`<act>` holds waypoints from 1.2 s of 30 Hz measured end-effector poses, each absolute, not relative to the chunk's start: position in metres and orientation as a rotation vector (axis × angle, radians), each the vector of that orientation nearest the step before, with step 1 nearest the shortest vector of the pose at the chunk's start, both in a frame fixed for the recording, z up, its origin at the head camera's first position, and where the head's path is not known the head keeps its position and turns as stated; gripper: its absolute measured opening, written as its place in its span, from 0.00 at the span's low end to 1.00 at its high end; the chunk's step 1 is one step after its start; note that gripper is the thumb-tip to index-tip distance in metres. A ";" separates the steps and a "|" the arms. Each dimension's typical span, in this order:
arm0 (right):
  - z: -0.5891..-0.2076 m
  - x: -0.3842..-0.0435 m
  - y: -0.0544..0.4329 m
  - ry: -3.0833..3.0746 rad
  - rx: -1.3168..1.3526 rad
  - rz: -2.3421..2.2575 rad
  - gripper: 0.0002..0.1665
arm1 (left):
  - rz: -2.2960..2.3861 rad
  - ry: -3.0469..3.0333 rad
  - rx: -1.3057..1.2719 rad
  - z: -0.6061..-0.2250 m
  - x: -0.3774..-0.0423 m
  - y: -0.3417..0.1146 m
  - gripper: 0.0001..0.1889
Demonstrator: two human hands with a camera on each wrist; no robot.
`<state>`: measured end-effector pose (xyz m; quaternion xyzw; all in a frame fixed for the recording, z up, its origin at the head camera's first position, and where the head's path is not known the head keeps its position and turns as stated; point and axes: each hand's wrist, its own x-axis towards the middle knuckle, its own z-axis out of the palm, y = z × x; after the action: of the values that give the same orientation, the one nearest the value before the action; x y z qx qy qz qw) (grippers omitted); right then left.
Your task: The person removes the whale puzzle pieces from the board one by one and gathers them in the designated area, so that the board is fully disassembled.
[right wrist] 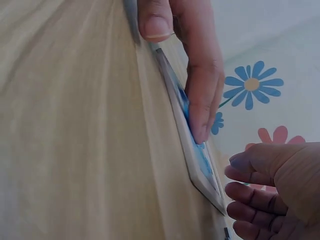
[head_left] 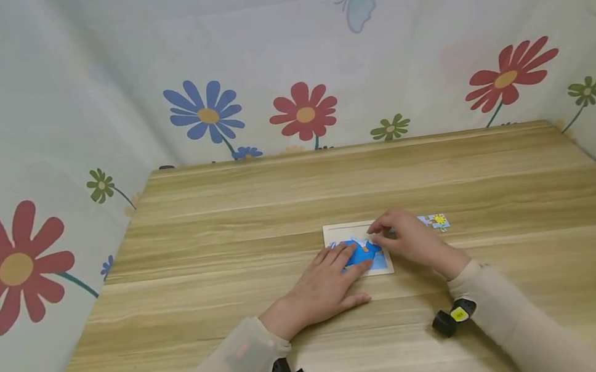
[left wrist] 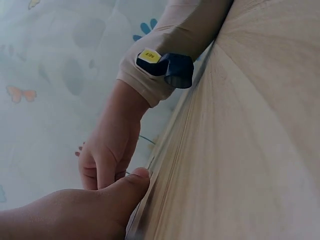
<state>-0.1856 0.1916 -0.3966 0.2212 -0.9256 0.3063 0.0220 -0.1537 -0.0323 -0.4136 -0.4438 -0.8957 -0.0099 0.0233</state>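
Hands: 2 of them are working close together over a small puzzle tray, and here is how they are standing.
Left hand: it's lying palm down, fingers extended and a little spread, the tips resting on the tray's picture; it's gripping nothing.
Right hand: it's arching in at the tray's right side, fingers bent, thumb and forefinger sitting near each other; whether they're pinching a piece, I cannot tell.
Puzzle tray: it's lying flat on the counter, partly under the left hand, its pale board showing at the far left.
Blue picture: it's peeking out between the left fingers, filling the tray's near part.
Loose pieces: they're lying on the counter, right of the tray and just beyond the right hand, showing a yellow shape.
Wrists: 2 black devices are riding there, the right one wearing a yellow label.
Backdrop: flowered cloth is hanging beyond the counter's far edge.
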 end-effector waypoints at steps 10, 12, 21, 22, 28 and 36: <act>-0.405 -0.183 0.179 -2.869 0.641 0.828 0.06 | -0.001 -2.755 -1.361 -0.413 -0.153 -0.032 0.32; -0.406 -0.183 0.179 -2.872 0.625 0.831 0.06 | 0.004 -2.760 -1.364 -0.413 -0.153 -0.032 0.32; -0.408 -0.183 0.178 -2.879 0.602 0.837 0.05 | 0.045 -2.787 -1.351 -0.412 -0.151 -0.030 0.34; -0.408 -0.183 0.178 -2.878 0.602 0.839 0.05 | 0.047 -2.786 -1.350 -0.412 -0.150 -0.030 0.34; -0.408 -0.183 0.178 -2.871 0.606 0.841 0.04 | 0.056 -2.764 -1.353 -0.412 -0.150 -0.030 0.34; -0.408 -0.182 0.179 -2.870 0.598 0.874 0.04 | 0.054 -2.761 -1.350 -0.411 -0.150 -0.030 0.34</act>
<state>-0.1823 0.1791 -0.4077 0.1953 -0.9373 0.2856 0.0414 -0.1501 -0.0304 -0.4115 -0.4390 -0.8977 0.0176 0.0335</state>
